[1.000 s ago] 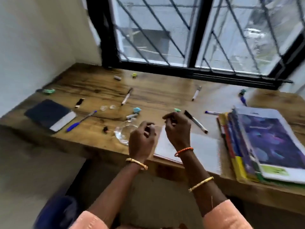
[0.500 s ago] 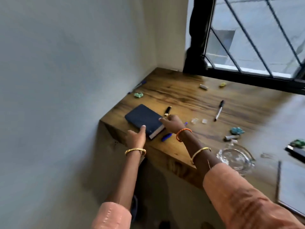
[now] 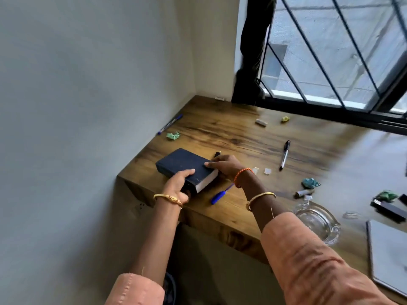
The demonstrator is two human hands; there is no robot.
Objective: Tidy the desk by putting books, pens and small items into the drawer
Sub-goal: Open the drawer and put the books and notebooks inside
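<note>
Head camera view, looking down at a wooden desk (image 3: pixel 253 137) set in a corner below a barred window. Near the desk's front left corner lies a thick dark blue book (image 3: pixel 184 165), the landmark for everything else. The left hand (image 3: pixel 178 187) grips the book's near corner, thumb on the cover and fingers curled underneath at the desk edge. The right hand (image 3: pixel 224 166) holds the book's right side, thumb pressed flat on the cover, fingers curled round the page edge.

The step in hand looks like picking up the book. Next it needs lifting and carrying to the drawer (no drawer is visible here).

Just right of the book lies a blue pen (image 3: pixel 220 194), partly under the right wrist. Further right are a black marker (image 3: pixel 284 155) and a glass ashtray (image 3: pixel 317 221); behind the book, a green paper scrap (image 3: pixel 173 135). Left of the book the wall is near; the open side for lifting is up and toward the person.
</note>
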